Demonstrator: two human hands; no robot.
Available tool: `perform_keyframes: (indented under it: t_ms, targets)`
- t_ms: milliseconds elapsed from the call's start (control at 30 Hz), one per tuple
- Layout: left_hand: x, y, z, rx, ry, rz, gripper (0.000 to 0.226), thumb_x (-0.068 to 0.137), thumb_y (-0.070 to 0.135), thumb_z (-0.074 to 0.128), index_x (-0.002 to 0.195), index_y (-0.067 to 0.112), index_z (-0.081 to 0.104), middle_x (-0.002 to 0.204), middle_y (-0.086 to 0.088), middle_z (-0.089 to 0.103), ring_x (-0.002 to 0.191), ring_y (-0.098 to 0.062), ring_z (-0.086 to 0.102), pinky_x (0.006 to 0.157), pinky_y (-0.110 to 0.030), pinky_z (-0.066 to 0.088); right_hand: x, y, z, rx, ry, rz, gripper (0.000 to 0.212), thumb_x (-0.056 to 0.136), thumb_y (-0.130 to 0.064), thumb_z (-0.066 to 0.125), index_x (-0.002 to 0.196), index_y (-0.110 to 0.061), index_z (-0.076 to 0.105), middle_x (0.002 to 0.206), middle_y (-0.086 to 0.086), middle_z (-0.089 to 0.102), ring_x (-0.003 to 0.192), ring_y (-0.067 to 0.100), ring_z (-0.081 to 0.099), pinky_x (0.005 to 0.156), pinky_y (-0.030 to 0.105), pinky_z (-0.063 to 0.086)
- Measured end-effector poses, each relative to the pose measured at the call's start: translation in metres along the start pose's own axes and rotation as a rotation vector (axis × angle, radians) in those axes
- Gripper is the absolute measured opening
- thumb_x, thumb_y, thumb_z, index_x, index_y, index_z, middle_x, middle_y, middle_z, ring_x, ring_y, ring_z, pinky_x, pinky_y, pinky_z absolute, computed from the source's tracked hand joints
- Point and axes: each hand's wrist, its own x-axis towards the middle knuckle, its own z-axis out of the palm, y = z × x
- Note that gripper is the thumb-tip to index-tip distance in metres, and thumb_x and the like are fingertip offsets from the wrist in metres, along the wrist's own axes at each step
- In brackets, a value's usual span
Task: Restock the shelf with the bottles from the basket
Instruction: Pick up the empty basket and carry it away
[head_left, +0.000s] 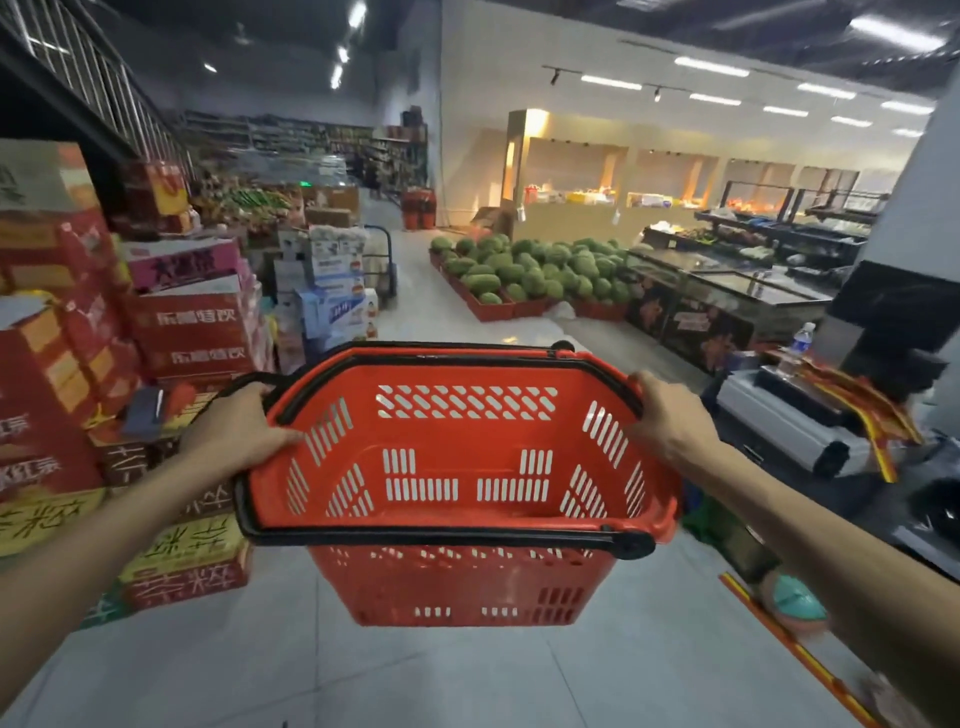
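A red plastic shopping basket (467, 374) with black handles folded along its rim hangs in front of me above the floor, tilted so I look into it. Nothing lies inside it. My left hand (234, 431) grips the basket's left rim, fingers curled over the edge. Gripping the right rim is my right hand (670, 415). A clear water bottle (797, 348) with a blue label stands on the checkout counter at the right. Stocked shelves (311, 137) show far back down the aisle.
Stacked red drink cartons (192, 332) and other boxes fill the left side. A pile of watermelons (535, 270) in red trays lies ahead right, with glass-topped freezers (727, 296) behind. A checkout counter (800, 415) stands at right. Grey tiled floor (415, 675) runs ahead.
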Motion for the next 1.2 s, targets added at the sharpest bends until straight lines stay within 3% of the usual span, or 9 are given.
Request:
perform_keyframes:
  t_ms: [67,200,300,500,667,833,967,1067,1200]
  targets:
    - [0.059,0.006,0.008,-0.033,-0.014,0.009,0.058,0.070,0.049,0.090,0.113,0.030,0.056,0.121,-0.007,0.072,0.103,-0.031,0.069,0.084,-0.041,0.057,0.058,-0.009,0.016,0.014,0.000,0.000,0.040,0.082,-0.036,0.071,0.117,-0.022,0.059,0.104,0.010,0.073,0.085,0.031,0.067,0.066,0.033,0.046]
    - [0.174,0.032,0.023,-0.054,-0.038,0.026,0.073,0.072,0.051,0.088,0.133,0.025,0.058,0.125,-0.005,0.071,0.106,-0.030,0.069,0.087,-0.041,0.058,0.160,-0.014,0.047,0.055,0.017,0.025,0.042,0.087,-0.033,0.072,0.124,-0.019,0.059,0.105,0.011,0.072,0.071,0.022,0.053,0.066,0.029,0.041]
    - [0.264,0.058,0.047,-0.016,-0.043,0.028,0.078,0.074,0.057,0.085,0.137,0.024,0.053,0.121,-0.005,0.070,0.102,-0.029,0.069,0.080,-0.038,0.058,0.237,-0.003,0.083,0.095,0.020,0.041,0.041,0.088,-0.034,0.072,0.124,-0.020,0.058,0.104,0.009,0.073,0.067,0.017,0.053,0.065,0.028,0.040]
    - [0.456,0.096,0.122,0.044,-0.085,0.054,0.063,0.067,0.065,0.079,0.113,0.028,0.058,0.102,0.002,0.069,0.085,-0.021,0.066,0.076,-0.040,0.059,0.423,0.023,0.177,0.120,-0.020,0.043,0.048,0.089,-0.038,0.073,0.128,-0.019,0.055,0.108,0.011,0.072,0.074,0.019,0.059,0.069,0.031,0.049]
    - [0.606,0.127,0.161,0.069,-0.129,-0.016,0.072,0.061,0.072,0.078,0.114,0.028,0.057,0.105,0.001,0.069,0.089,-0.022,0.068,0.080,-0.041,0.060,0.593,0.024,0.230,0.105,-0.067,0.021,0.049,0.089,-0.042,0.071,0.128,-0.020,0.053,0.106,0.009,0.073,0.076,0.022,0.066,0.073,0.039,0.059]
    - [0.740,0.122,0.179,0.067,-0.104,-0.052,0.070,0.062,0.073,0.079,0.109,0.028,0.055,0.098,0.003,0.067,0.082,-0.020,0.067,0.074,-0.039,0.060,0.745,-0.004,0.282,0.103,-0.101,-0.028,0.044,0.086,-0.047,0.071,0.120,-0.023,0.054,0.096,0.005,0.073,0.074,0.020,0.066,0.071,0.039,0.059]
    - [0.873,0.080,0.217,0.048,-0.064,-0.062,0.083,0.049,0.088,0.070,0.113,0.037,0.056,0.102,0.006,0.070,0.084,-0.020,0.069,0.074,-0.040,0.061,0.854,-0.033,0.343,0.088,-0.110,-0.068,0.043,0.088,-0.048,0.068,0.120,-0.023,0.052,0.092,0.002,0.073,0.066,0.016,0.062,0.064,0.033,0.054]
    - [0.956,0.079,0.238,0.026,-0.095,-0.046,0.082,0.050,0.083,0.072,0.116,0.036,0.062,0.105,0.004,0.073,0.088,-0.021,0.071,0.078,-0.038,0.061,0.937,-0.050,0.399,0.101,-0.131,-0.077,0.044,0.088,-0.053,0.066,0.119,-0.026,0.051,0.090,-0.001,0.072,0.067,0.015,0.068,0.066,0.040,0.062]
    - [1.073,0.091,0.258,-0.005,-0.148,-0.023,0.075,0.046,0.080,0.069,0.107,0.037,0.066,0.100,0.001,0.075,0.086,-0.022,0.072,0.080,-0.039,0.061,1.046,-0.074,0.453,0.048,-0.141,-0.063,0.042,0.087,-0.052,0.066,0.118,-0.027,0.051,0.089,0.000,0.072,0.069,0.017,0.068,0.066,0.039,0.060]
